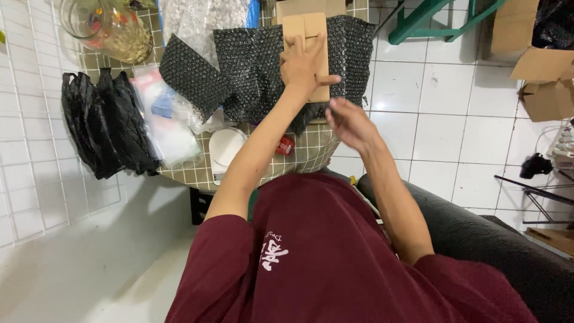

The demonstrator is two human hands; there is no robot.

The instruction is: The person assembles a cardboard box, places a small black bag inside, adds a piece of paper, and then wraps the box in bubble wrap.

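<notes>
Cardboard box (pixel 308 36) lies on black bubble wrap (pixel 257 66) at the table (pixel 197 173) edge, pressed flat by the left hand (pixel 302 63), fingers spread. Right hand (pixel 350 122) hovers near, fingers loosely curled, holding nothing. If the left hand's pressure shifts, the box could slide off the slippery wrap.

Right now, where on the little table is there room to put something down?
Only a bare tiled strip at the table's near edge, between the white scale and the right hand, beside a small red thing. Elsewhere it is crowded: black bubble wrap under the box the left hand presses, clear bags, black bags, a glass jar.
</notes>
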